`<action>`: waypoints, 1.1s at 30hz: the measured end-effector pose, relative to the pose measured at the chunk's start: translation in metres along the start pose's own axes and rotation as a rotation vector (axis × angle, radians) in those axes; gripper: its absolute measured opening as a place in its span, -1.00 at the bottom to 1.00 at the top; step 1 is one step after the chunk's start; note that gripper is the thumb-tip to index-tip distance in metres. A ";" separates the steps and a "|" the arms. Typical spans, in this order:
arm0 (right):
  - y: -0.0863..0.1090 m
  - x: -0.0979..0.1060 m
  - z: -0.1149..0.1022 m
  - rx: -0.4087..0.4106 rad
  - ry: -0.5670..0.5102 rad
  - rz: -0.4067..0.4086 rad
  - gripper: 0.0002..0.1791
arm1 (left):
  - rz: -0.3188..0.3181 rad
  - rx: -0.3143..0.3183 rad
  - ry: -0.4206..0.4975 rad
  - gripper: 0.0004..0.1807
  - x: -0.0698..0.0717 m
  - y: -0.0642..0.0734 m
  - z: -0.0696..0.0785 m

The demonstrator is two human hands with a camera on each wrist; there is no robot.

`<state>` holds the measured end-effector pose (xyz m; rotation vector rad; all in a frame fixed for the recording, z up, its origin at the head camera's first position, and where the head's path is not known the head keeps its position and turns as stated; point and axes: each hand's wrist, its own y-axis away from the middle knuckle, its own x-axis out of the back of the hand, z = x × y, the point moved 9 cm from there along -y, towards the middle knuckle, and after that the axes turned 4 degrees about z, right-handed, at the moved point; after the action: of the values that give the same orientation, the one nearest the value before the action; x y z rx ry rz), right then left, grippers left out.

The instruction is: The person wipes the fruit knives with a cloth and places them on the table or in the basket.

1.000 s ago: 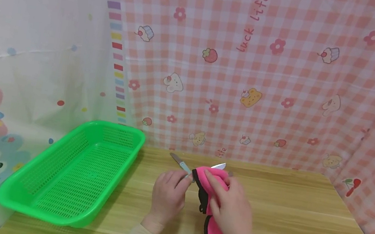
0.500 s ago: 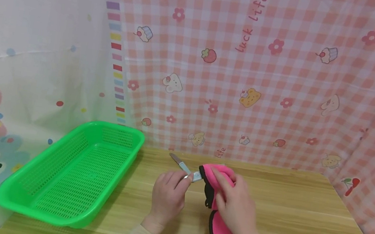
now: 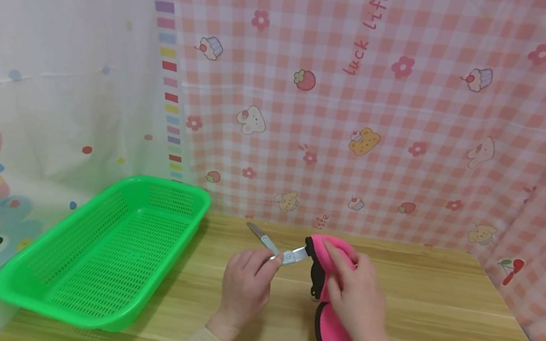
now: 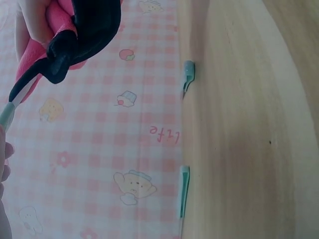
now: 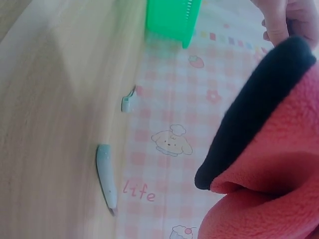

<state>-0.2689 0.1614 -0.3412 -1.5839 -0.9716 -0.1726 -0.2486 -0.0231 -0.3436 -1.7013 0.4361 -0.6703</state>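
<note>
With thumb and fingers, my left hand (image 3: 245,292) pinches the pale handle of a small knife (image 3: 299,254), its silver blade pointing right. My right hand (image 3: 361,305) grips a pink fleece piece with black edging (image 3: 333,330), folded, with a lobe hanging below. The fleece's black edge meets the blade's far end, which it hides. In the left wrist view, the blade (image 4: 25,92) runs from the pale green handle (image 4: 6,117) to the black trim (image 4: 62,55). Pink fleece (image 5: 284,149) fills much of the right wrist view.
A second tool (image 3: 263,237) with a pale handle and dark blade lies behind my left hand. The right wrist view shows another mint-green tool (image 5: 105,174) on the wooden table (image 3: 440,322). At left stands a green mesh basket (image 3: 150,299); a checked cloth (image 3: 398,171) hangs behind.
My right hand has slid the pink fleece to the right along the blade, uncovering more of the knife near the handle. The left hand has stayed nearly still.
</note>
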 end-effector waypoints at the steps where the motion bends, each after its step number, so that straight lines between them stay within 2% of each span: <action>1: 0.000 0.000 0.001 -0.003 0.001 -0.002 -0.34 | -0.002 0.001 0.001 -0.80 0.000 0.000 0.000; 9: -0.001 0.001 0.010 -0.076 0.011 -0.043 -0.33 | -0.013 0.013 0.010 -0.80 0.000 0.000 -0.001; 16: -0.003 0.008 0.013 -0.069 -0.009 -0.012 -0.40 | -0.011 0.025 0.050 -0.76 -0.001 0.002 -0.002; 20: -0.003 0.012 0.018 -0.096 -0.024 -0.002 -0.43 | -0.005 0.027 0.060 -0.73 -0.001 0.002 -0.002; 33: -0.002 0.020 0.032 -0.143 -0.026 -0.003 -0.39 | -0.015 0.037 0.063 -0.72 0.001 0.000 -0.003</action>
<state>-0.2702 0.1992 -0.3366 -1.7193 -0.9997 -0.2286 -0.2500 -0.0259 -0.3432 -1.6534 0.4530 -0.7397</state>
